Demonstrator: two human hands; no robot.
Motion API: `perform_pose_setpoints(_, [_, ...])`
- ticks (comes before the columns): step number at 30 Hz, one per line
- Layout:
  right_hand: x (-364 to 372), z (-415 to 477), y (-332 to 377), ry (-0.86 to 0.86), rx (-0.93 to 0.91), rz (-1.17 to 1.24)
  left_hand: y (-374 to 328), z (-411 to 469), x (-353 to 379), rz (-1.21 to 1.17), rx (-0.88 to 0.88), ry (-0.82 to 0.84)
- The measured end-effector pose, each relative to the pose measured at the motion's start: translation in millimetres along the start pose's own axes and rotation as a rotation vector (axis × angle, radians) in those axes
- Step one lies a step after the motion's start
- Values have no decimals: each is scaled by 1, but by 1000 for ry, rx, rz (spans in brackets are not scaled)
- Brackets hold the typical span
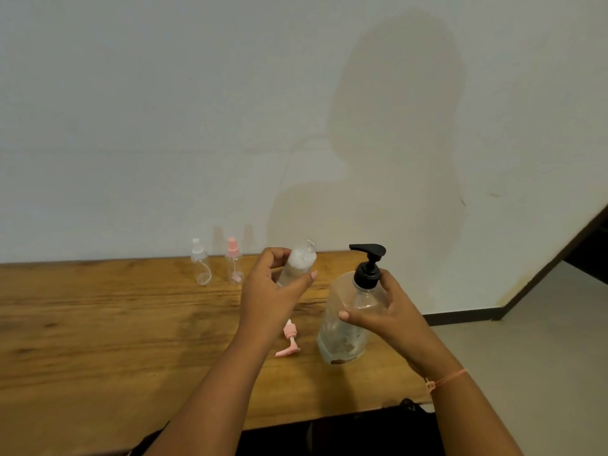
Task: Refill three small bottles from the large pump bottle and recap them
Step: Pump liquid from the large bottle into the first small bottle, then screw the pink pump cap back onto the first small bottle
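My left hand (273,291) grips a small clear bottle (297,261), uncapped and tilted with its mouth toward the upper right; white foam shows inside. My right hand (385,311) holds the large clear pump bottle (342,330) by its shoulder, just below the black pump head (367,261). The large bottle leans a little to the right on the wooden table (98,324). A pink pump cap (289,340) lies on the table between my forearms. At the back stand two small clear bottles, one with a white cap (200,266) and one with a pink cap (234,263).
A pale wall rises right behind the table's back edge. The table ends at the right near the pump bottle, with grey floor (526,340) and a dark skirting beyond. The front edge runs close under my forearms.
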State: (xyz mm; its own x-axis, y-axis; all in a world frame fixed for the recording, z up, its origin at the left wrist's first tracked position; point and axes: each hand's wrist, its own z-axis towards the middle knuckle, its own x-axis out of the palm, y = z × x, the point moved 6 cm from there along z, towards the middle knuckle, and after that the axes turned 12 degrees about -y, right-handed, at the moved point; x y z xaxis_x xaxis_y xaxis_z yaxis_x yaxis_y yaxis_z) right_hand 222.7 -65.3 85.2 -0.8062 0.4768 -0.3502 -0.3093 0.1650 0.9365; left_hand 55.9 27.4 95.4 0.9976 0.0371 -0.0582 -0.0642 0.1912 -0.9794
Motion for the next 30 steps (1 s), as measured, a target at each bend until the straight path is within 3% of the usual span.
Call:
perform_pose_setpoints(14, [2,-16,7,-239,-86,-65,5,2,-21,40,-2,-75])
perform_pose_setpoints(17, [-5,-30,29,-515,-298,-65,6,4,-26,39,-11,-94])
perform_pose_setpoints(19, [-7,-47,53,-748,-576,-130,8,6,-30,49,-18,-108])
perform_pose_setpoints(21, [5,-62,71,-848,-812,-195,10,7,-35,57,-29,-117])
perform_pose_setpoints(23, [29,-68,77,-742,-932,-206,13,9,-41,79,-37,-123])
perform_pose_setpoints(25, [59,-64,73,-552,-924,-216,16,12,-47,104,-41,-116])
perform_pose_setpoints(27, [84,-54,64,-395,-837,-302,17,14,-53,123,-43,-109])
perform_pose_setpoints(30, [114,-27,34,-150,-554,-538,22,17,-67,148,-48,-125])
